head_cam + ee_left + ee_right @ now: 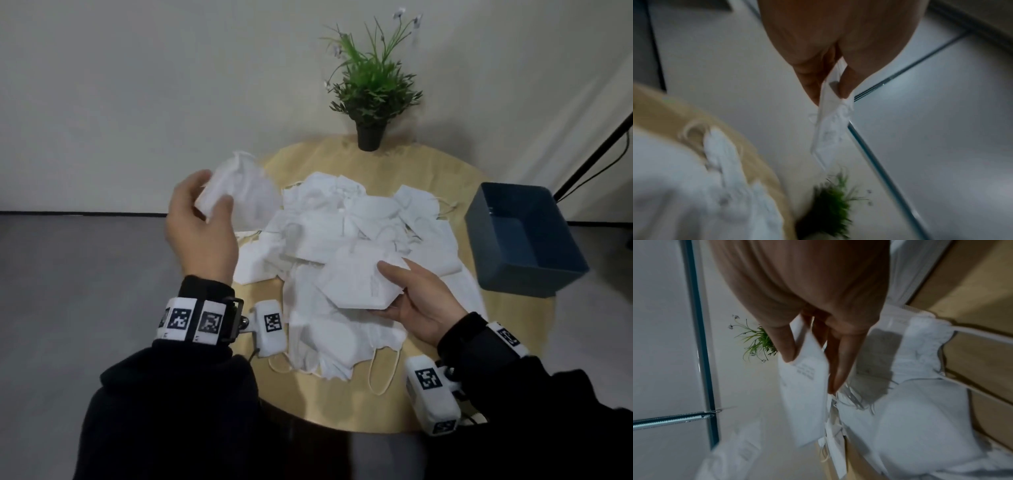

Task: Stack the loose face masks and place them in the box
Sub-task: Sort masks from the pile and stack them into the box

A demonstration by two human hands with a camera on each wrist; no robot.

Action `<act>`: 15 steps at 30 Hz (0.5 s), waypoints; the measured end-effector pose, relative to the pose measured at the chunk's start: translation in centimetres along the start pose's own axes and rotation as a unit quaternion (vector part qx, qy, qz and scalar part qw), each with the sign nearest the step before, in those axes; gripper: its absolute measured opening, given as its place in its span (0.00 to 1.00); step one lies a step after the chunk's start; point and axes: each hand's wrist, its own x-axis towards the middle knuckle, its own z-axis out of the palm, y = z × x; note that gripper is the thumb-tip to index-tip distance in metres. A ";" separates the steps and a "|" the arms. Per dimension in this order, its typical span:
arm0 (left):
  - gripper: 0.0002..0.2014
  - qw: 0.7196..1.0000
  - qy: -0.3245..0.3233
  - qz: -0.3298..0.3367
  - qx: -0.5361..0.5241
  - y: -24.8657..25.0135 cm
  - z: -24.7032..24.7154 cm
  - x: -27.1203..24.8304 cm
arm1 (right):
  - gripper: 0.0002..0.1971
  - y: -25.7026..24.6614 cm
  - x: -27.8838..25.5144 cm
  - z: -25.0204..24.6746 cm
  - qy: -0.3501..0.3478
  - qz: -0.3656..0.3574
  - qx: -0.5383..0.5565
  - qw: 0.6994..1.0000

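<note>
Several loose white face masks [329,226] lie in a heap on the round wooden table [387,171]. My left hand [202,222] is raised over the table's left edge and pinches one folded white mask [239,192] between thumb and fingers; the left wrist view shows that mask [830,123] hanging from the fingertips. My right hand [411,301] holds another flat folded mask [356,281] over the heap, thumb on top and fingers beneath; in the right wrist view it [805,386] shows printed text. The blue box [524,240] stands open at the table's right edge.
A potted green plant [371,92] stands at the table's far edge by the wall. A dark stand leg and cable [596,154] run behind the box. Grey floor surrounds the table. Mask ear loops [380,373] trail toward the near edge.
</note>
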 end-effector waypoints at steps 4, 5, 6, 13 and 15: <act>0.12 0.935 -0.208 -0.199 -0.209 1.4 3.4 -3.2 | 0.21 0.2 -0.1 -0.6 0.010 -0.028 0.009 1.000; 0.10 0.923 -0.264 -0.205 -0.191 1.4 4.1 -4.5 | 0.23 0.2 -0.1 -0.7 0.007 -0.030 0.011 0.999; 0.10 0.923 -0.309 -0.182 -0.140 1.2 4.8 -5.7 | 0.24 0.1 -0.2 -0.7 -0.004 -0.034 0.010 0.999; 0.14 0.888 -0.443 -0.115 0.045 -0.7 6.2 -7.6 | 0.18 -0.7 -1.4 -1.2 -0.042 -0.028 0.030 0.998; 0.21 0.872 -0.475 -0.114 0.034 -0.6 6.0 -7.4 | 0.19 -0.9 -1.6 -1.6 -0.034 -0.030 0.025 0.999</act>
